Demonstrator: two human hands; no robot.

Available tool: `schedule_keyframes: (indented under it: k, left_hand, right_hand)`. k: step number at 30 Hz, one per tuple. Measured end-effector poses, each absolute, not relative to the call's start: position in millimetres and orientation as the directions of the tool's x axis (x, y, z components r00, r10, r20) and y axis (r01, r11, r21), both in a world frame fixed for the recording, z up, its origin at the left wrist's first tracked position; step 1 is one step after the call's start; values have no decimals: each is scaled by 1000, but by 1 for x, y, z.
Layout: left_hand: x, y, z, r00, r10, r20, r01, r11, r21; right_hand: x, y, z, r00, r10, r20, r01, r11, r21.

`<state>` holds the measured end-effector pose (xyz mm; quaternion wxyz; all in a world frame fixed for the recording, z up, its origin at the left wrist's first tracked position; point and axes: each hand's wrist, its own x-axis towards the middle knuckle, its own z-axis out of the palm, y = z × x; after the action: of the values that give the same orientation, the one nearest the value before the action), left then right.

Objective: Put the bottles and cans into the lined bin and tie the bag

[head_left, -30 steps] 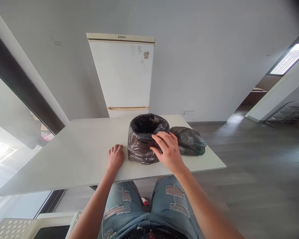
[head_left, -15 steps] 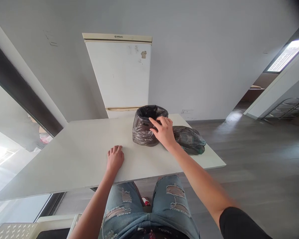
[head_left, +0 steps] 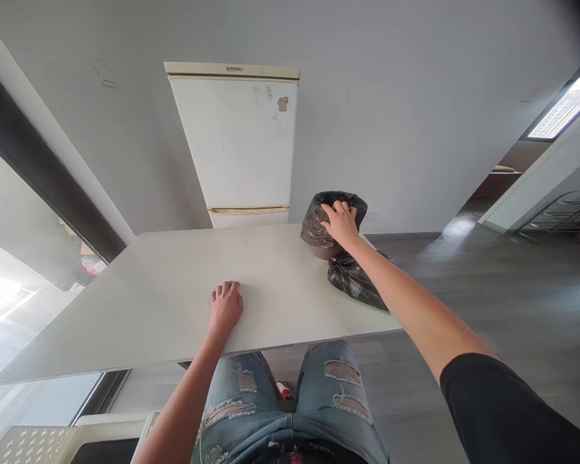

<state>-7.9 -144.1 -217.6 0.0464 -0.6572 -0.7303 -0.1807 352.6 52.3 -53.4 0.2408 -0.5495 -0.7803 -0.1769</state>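
A small trash bin (head_left: 321, 252) lined with a black plastic bag (head_left: 316, 222) stands at the far right of the white table (head_left: 174, 290), tilted slightly. My right hand (head_left: 341, 222) grips its near rim, thumb outside and some fingertips hidden inside the mouth. Under my right forearm lies a filled, knotted black garbage bag (head_left: 355, 281), which touches or nearly touches the bin; its right part is covered by the arm. Palm down on the table near the front edge, my left hand (head_left: 226, 306) rests with its fingers loosely bent, holding nothing.
A white refrigerator (head_left: 236, 142) stands behind the table against the grey wall (head_left: 391, 116). At the lower left is a cream plastic rack (head_left: 33, 444) with holes. A metal rack (head_left: 560, 212) stands on the floor at the far right.
My right hand has moved the lined bin right and away from me, toward the table's far right corner. The knotted bag has shifted slightly. My left hand stays in place.
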Motion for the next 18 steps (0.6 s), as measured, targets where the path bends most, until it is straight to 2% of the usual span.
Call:
schedule_keyframes:
  k: [4, 11, 14, 16, 18]
  left_hand:
    - [-8, -142, -220, -132, 944, 302, 979, 75, 192]
    - [-8, -143, -219, -132, 942, 309, 980, 77, 183]
    - [-8, -143, -218, -136, 941, 309, 980, 81, 183]
    - [-7, -143, -219, -133, 942, 308, 981, 80, 179]
    - [-8, -142, -220, -132, 942, 308, 981, 81, 174]
  right_hand:
    - [367, 72, -56, -324, 762, 561, 931, 362, 45]
    - [380, 86, -55, -318, 779, 540, 930, 367, 19]
    - [389, 74, -53, -301, 731, 612, 928, 373, 11]
    - [404, 59, -57, -205, 682, 702, 940, 338, -54]
    - [430, 39, -67, -35, 643, 765, 945, 270, -184]
